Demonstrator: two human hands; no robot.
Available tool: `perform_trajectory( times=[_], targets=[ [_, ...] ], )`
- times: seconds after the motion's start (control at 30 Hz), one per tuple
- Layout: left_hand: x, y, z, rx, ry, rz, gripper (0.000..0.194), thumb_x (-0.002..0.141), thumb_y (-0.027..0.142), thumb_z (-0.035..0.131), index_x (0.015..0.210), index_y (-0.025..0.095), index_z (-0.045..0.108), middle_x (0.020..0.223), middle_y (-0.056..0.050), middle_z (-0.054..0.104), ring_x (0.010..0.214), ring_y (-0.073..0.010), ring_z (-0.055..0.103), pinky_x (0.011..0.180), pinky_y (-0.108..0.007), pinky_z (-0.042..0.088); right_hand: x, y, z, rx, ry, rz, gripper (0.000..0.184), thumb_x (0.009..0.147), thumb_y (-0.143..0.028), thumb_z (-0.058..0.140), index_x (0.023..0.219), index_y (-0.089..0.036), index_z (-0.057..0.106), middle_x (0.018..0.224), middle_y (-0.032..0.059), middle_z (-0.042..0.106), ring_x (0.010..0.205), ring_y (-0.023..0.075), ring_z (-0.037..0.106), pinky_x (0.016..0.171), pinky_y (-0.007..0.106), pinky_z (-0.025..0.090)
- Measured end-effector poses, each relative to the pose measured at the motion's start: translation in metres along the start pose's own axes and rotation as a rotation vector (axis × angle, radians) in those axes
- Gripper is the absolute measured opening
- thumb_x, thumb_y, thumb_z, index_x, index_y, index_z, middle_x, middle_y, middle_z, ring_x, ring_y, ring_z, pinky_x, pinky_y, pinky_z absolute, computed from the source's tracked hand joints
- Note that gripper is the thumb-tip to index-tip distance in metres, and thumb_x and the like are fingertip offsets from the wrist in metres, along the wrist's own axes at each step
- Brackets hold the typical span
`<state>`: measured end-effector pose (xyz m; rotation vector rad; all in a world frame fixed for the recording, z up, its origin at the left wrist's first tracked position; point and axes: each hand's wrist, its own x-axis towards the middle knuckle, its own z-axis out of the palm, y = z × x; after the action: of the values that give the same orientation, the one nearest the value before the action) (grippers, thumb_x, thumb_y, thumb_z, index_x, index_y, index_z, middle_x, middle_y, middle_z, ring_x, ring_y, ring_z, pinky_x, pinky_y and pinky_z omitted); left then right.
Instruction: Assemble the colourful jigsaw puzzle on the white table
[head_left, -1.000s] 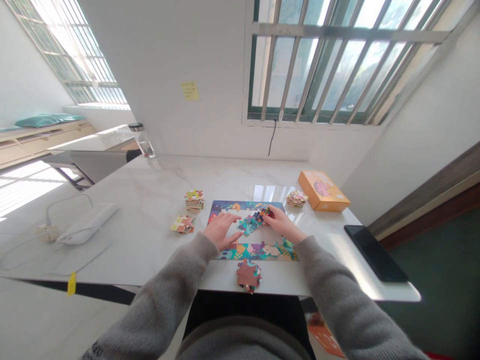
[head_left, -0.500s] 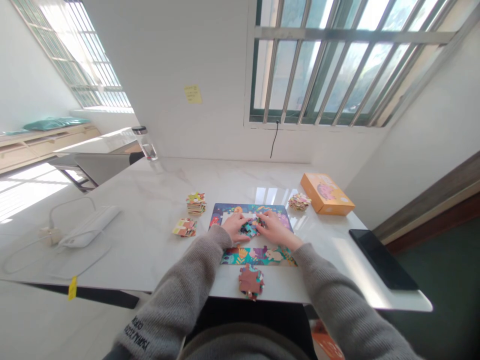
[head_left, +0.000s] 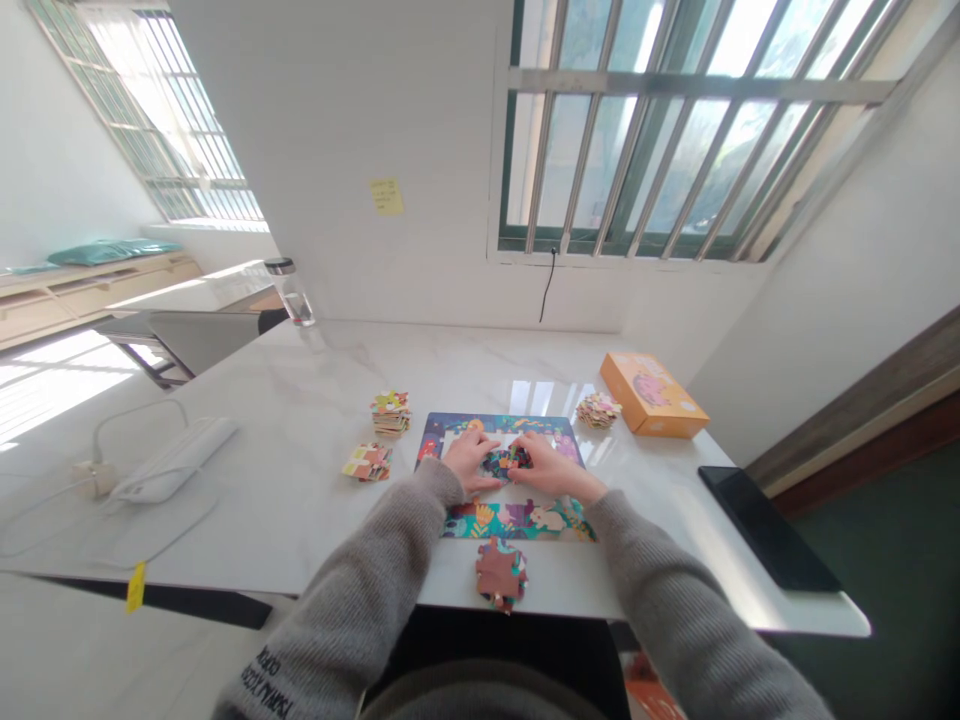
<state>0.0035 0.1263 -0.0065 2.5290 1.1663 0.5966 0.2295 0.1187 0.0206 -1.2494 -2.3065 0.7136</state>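
Observation:
A jigsaw puzzle [head_left: 517,518] with a colourful animal border and a white middle lies in front of me. Over that middle, my left hand [head_left: 468,460] grips the left side of a small bunch of dark and teal puzzle pieces [head_left: 504,461]. My right hand [head_left: 546,468] closes on the same bunch from the other side, fingers and thumb curled in. Parts of the bunch are hidden behind my fingers. Nearer my body, a stack of pieces with a brown one on top [head_left: 501,572] sits by the table edge.
Left of the puzzle are a tall stack of pieces [head_left: 391,413] and a lower pile [head_left: 367,462]. To the right stand another pile [head_left: 598,410], an orange box [head_left: 654,395] and a black tablet [head_left: 766,528]. A power strip [head_left: 174,462] with cables and a bottle [head_left: 291,292] are farther left.
My left hand has moved right from beside the pieces and taken hold of them. The spread-out pieces have been drawn together into a compact bunch between both hands.

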Motion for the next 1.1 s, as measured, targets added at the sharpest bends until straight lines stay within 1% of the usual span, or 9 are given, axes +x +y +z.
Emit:
perform_trajectory(
  times=[0.1, 0.27, 0.43, 0.53, 0.63, 0.73, 0.83, 1.0, 1.1],
  targets=[
    [-0.001, 0.002, -0.001, 0.028, -0.029, -0.026, 0.058, 0.072, 0.043, 0.082, 0.121, 0.018, 0.064, 0.113, -0.012, 0.057, 0.109, -0.0312, 0.054, 0.099, -0.049, 0.046, -0.002, -0.002, 0.002, 0.055, -0.016, -0.026, 0.017, 0.079, -0.024, 0.069, 0.092, -0.020, 0.059, 0.091, 0.0022, 0.059, 0.086, 0.0193, 0.055, 0.080, 0.030, 0.044],
    [-0.002, 0.006, -0.001, -0.037, 0.015, -0.030, 0.067, 0.068, 0.037, 0.084, 0.127, 0.019, 0.059, 0.109, -0.009, 0.053, 0.106, -0.0302, 0.054, 0.097, -0.048, 0.048, -0.003, -0.001, 0.004, 0.209, 0.024, 0.015, 0.012, 0.088, -0.030, 0.057, 0.094, -0.020, 0.058, 0.085, 0.0008, 0.061, 0.076, 0.0173, 0.054, 0.072, 0.029, 0.045],
    [-0.001, 0.002, 0.008, -0.156, 0.067, -0.005, 0.064, 0.069, 0.021, 0.078, 0.129, 0.019, 0.056, 0.118, -0.009, 0.047, 0.107, -0.0246, 0.057, 0.101, -0.043, 0.049, -0.007, 0.002, -0.005, 0.317, 0.116, 0.028, 0.035, 0.091, -0.040, 0.053, 0.120, -0.022, 0.059, 0.096, 0.0023, 0.066, 0.083, 0.0176, 0.059, 0.075, 0.030, 0.049],
    [-0.001, -0.001, 0.015, -0.153, 0.077, -0.024, 0.066, 0.069, 0.017, 0.075, 0.132, 0.018, 0.055, 0.120, -0.010, 0.051, 0.111, -0.0259, 0.058, 0.105, -0.044, 0.047, -0.017, 0.019, -0.021, 0.317, 0.245, 0.119, 0.042, 0.090, -0.038, 0.050, 0.127, -0.021, 0.057, 0.097, 0.0038, 0.067, 0.085, 0.0190, 0.062, 0.078, 0.032, 0.050],
    [-0.002, -0.003, 0.017, -0.100, 0.054, -0.035, 0.070, 0.070, 0.019, 0.074, 0.137, 0.019, 0.051, 0.121, -0.011, 0.059, 0.116, -0.0296, 0.056, 0.106, -0.049, 0.045, -0.032, 0.050, -0.044, 0.172, 0.389, 0.269, 0.037, 0.084, -0.029, 0.048, 0.115, -0.018, 0.064, 0.101, 0.0073, 0.070, 0.089, 0.0222, 0.064, 0.083, 0.036, 0.050],
    [-0.003, -0.002, 0.016, -0.051, 0.036, -0.058, 0.073, 0.071, 0.022, 0.074, 0.139, 0.019, 0.050, 0.128, -0.013, 0.061, 0.119, -0.0318, 0.055, 0.105, -0.051, 0.044, -0.048, 0.078, -0.065, -0.008, 0.400, 0.473, 0.036, 0.084, -0.023, 0.045, 0.110, -0.020, 0.068, 0.094, 0.0080, 0.072, 0.087, 0.0240, 0.066, 0.081, 0.037, 0.050],
    [-0.004, -0.001, 0.012, -0.028, 0.011, -0.078, 0.073, 0.071, 0.023, 0.075, 0.140, 0.020, 0.050, 0.130, -0.013, 0.060, 0.121, -0.0329, 0.053, 0.107, -0.052, 0.042, -0.058, 0.092, -0.074, -0.197, 0.389, 0.646, 0.033, 0.085, -0.023, 0.047, 0.108, -0.023, 0.070, 0.099, 0.0098, 0.073, 0.097, 0.0282, 0.065, 0.086, 0.040, 0.047],
    [-0.005, 0.000, 0.010, -0.035, 0.028, -0.072, 0.076, 0.068, 0.023, 0.077, 0.140, 0.021, 0.050, 0.119, -0.012, 0.059, 0.115, -0.0321, 0.056, 0.105, -0.051, 0.044, -0.068, 0.096, -0.076, -0.389, 0.371, 0.666, 0.032, 0.086, -0.027, 0.051, 0.112, -0.021, 0.070, 0.104, 0.0147, 0.069, 0.105, 0.0325, 0.060, 0.090, 0.042, 0.043],
    [-0.004, 0.001, 0.011, -0.112, 0.038, -0.032, 0.077, 0.069, 0.019, 0.074, 0.142, 0.021, 0.047, 0.120, -0.011, 0.054, 0.110, -0.0288, 0.058, 0.101, -0.048, 0.048, -0.070, 0.091, -0.075, -0.493, 0.472, 0.610, 0.032, 0.085, -0.030, 0.055, 0.112, -0.018, 0.069, 0.101, 0.0168, 0.064, 0.101, 0.0324, 0.057, 0.089, 0.042, 0.042]
  ],
)
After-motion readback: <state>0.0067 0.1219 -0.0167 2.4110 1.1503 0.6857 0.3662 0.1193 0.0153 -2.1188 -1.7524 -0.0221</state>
